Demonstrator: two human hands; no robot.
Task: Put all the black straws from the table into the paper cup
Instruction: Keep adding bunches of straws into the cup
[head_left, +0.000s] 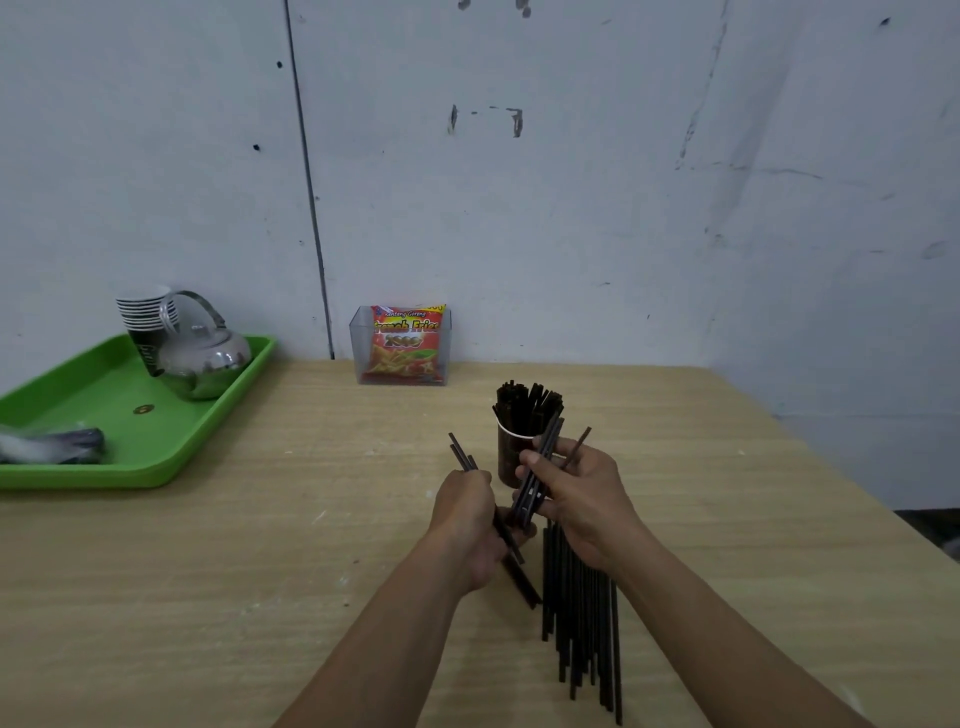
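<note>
While the paper cup (514, 452) already bristles with black straws (527, 402), both hands — left hand (465, 512), right hand (582, 493) — grip small bunches, and a loose pile (582, 623) waits on the desk (260, 571).

One wide-angle view looks from the person's head, facing forward and down across the table (208, 571) to the wall (571, 208) behind it. It sits close above the arms (395, 639), which reach in from the bottom edge, with the left hand (467, 519) and right hand (584, 499) near the middle.
</note>
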